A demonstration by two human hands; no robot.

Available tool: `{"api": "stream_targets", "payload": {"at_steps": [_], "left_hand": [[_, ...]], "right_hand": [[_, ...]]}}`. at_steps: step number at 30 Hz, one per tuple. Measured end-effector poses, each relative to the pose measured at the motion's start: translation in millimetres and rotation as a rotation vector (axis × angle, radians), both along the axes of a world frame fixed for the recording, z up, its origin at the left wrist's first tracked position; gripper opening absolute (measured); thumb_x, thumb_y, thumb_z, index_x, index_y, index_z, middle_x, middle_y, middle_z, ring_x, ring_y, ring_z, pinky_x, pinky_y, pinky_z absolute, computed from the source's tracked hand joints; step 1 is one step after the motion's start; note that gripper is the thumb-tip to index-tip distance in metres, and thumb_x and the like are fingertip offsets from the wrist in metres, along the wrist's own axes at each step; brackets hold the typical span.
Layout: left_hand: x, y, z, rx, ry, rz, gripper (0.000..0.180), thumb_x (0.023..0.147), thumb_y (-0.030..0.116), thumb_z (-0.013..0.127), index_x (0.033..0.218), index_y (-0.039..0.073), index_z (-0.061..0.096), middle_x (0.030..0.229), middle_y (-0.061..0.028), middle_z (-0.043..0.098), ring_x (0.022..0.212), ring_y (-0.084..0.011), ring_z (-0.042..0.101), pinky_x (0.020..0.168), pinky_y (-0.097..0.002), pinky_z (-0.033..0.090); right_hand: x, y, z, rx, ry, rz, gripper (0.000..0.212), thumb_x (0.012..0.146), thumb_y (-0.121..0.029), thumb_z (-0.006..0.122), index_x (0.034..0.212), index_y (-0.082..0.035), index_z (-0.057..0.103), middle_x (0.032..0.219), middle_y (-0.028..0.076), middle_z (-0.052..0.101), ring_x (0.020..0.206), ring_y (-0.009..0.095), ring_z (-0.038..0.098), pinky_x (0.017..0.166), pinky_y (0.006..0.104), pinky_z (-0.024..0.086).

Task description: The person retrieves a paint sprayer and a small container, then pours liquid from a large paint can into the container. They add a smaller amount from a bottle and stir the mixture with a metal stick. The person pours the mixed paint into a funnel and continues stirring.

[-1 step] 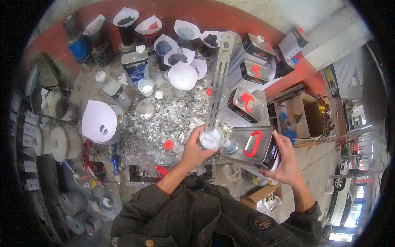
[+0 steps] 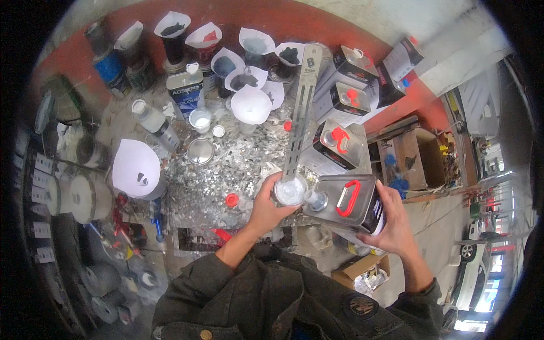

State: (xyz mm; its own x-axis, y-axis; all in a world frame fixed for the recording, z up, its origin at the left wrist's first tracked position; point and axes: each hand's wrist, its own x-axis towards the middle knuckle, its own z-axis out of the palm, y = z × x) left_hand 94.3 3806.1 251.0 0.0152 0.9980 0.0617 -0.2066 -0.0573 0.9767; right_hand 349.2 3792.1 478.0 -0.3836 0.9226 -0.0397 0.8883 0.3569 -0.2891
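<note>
My left hand (image 2: 267, 204) is closed round a small clear cup (image 2: 290, 191) with whitish contents. A long slotted metal mixing stick (image 2: 304, 102) stands in the cup and leans toward the back. My right hand (image 2: 393, 220) grips a rectangular metal can (image 2: 333, 215) with a red handle, by its right end. Tilted to the left, the can has its clear spout (image 2: 315, 200) at the cup's rim. Whether liquid is running out is too hard to make out. A loose red cap (image 2: 232, 200) lies on the paint-spattered bench (image 2: 218, 178), left of the cup.
Right of the stick stand several rectangular cans (image 2: 334, 147) with red caps. Cups with paper strainers (image 2: 251, 106) line the back. A larger strainer-covered container (image 2: 137, 169), a bottle (image 2: 155, 124) and a round tin lid (image 2: 200, 151) are on the left. An open cardboard box (image 2: 362, 272) sits below right.
</note>
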Motion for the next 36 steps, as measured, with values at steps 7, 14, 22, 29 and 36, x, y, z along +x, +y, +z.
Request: {"api": "stream_targets", "payload": {"at_steps": [7, 14, 22, 29, 36], "left_hand": [[9, 1, -3, -0.063, -0.116, -0.049, 0.083, 0.070, 0.004, 0.087, 0.141, 0.000, 0.044, 0.131, -0.0105, 0.056, 0.122, -0.0201, 0.056, 0.105, -0.0341, 0.045], [-1, -2, 23, -0.175, -0.208, -0.062, 0.089, 0.067, -0.002, 0.088, 0.143, 0.001, 0.040, 0.132, -0.0100, 0.056, 0.123, -0.0204, 0.057, 0.106, -0.0354, 0.047], [-25, -8, 44, -0.158, -0.055, 0.000, 0.088, 0.066, -0.004, 0.088, 0.141, 0.000, 0.041, 0.130, -0.0095, 0.058, 0.121, -0.0214, 0.060, 0.103, -0.0359, 0.050], [-41, -17, 56, -0.162, -0.059, 0.074, 0.089, 0.066, -0.004, 0.087, 0.142, 0.001, 0.041, 0.131, -0.0092, 0.058, 0.121, -0.0211, 0.059, 0.104, -0.0355, 0.050], [-45, -18, 53, -0.135, -0.050, 0.075, 0.090, 0.067, -0.004, 0.087, 0.143, 0.000, 0.040, 0.132, -0.0099, 0.056, 0.123, -0.0218, 0.058, 0.106, -0.0366, 0.048]], "right_hand": [[40, -21, -45, 0.028, 0.244, -0.093, 0.125, 0.049, -0.024, 0.093, 0.155, -0.003, 0.030, 0.131, 0.021, 0.050, 0.121, 0.038, 0.052, 0.105, 0.0444, 0.043], [97, -46, -111, -0.014, 0.867, -0.529, 0.139, 0.053, -0.017, 0.095, 0.161, -0.005, 0.009, 0.155, 0.018, 0.038, 0.139, 0.029, 0.043, 0.117, 0.0399, 0.034], [159, 1, -175, 0.553, 0.841, -0.800, 0.127, 0.059, -0.015, 0.091, 0.158, 0.001, 0.015, 0.157, 0.020, 0.032, 0.145, 0.031, 0.032, 0.121, 0.0391, 0.021], [166, 79, -221, 0.908, 0.796, -0.883, 0.122, 0.062, -0.012, 0.092, 0.157, 0.002, 0.016, 0.158, 0.023, 0.027, 0.145, 0.034, 0.030, 0.122, 0.0429, 0.019], [146, 68, -241, 0.846, 0.876, -0.835, 0.119, 0.072, -0.010, 0.090, 0.158, 0.002, 0.008, 0.155, 0.025, 0.028, 0.141, 0.034, 0.035, 0.119, 0.0451, 0.028]]}}
